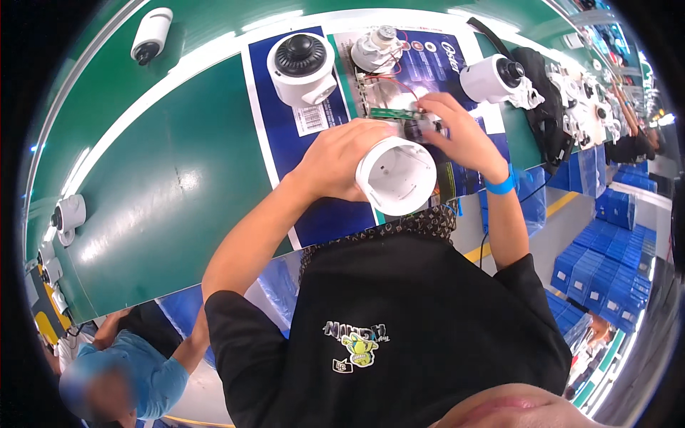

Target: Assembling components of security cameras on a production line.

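My left hand (346, 157) is wrapped round a white, hollow, cup-shaped plastic housing (401, 178), its open end turned toward me. Just beyond the housing's rim, my right hand (460, 132) has its fingers closed on a small green circuit board (389, 113). A dark round part sits beneath the board, partly covered by my fingers. A thin red wire arcs from near the board toward a white plastic base with a motor-like top (378, 50). Left of that base stands a white security camera housing with a black ribbed top (303, 68).
A flattened blue printed carton (325, 225) lies on the green table (157, 178). White cameras (489, 77) stand right and far left, beside a black bag (539, 100). A co-worker in a light blue shirt (153, 371) is at lower left; blue bins (606, 250) are stacked right.
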Demonstrator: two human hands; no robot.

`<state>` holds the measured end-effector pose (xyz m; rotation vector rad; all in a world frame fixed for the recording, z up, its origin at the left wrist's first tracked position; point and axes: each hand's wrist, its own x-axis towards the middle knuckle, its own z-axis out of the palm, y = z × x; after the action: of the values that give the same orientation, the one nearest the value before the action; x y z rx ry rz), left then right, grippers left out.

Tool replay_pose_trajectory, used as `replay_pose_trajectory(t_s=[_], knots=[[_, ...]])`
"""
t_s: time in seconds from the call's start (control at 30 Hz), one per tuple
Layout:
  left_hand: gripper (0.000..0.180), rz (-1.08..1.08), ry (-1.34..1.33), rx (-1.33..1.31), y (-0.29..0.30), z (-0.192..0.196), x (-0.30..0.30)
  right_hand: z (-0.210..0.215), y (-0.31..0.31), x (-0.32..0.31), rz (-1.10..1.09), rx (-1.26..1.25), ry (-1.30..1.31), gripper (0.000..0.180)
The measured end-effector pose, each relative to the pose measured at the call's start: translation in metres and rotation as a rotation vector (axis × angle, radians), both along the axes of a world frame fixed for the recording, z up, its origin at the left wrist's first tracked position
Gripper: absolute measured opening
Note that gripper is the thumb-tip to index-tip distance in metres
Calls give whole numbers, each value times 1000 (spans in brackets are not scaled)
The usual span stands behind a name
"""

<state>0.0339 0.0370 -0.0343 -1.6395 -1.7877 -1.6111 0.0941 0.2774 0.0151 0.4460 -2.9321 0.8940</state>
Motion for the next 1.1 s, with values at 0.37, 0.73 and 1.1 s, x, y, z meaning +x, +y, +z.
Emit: replay_pose_trajectory(t_s=[0.37,0.73,1.1], knots=[[69,-45,114,15,4,0,14,-16,-13,-70,109,-286,-319,22],[81,-52,58,-21,2,-6,8,-26,-73,-74,176,-47,-81,34],[78,-107,4,17,4,-8,13,13,-53,-71,201,-52,-779,54]])
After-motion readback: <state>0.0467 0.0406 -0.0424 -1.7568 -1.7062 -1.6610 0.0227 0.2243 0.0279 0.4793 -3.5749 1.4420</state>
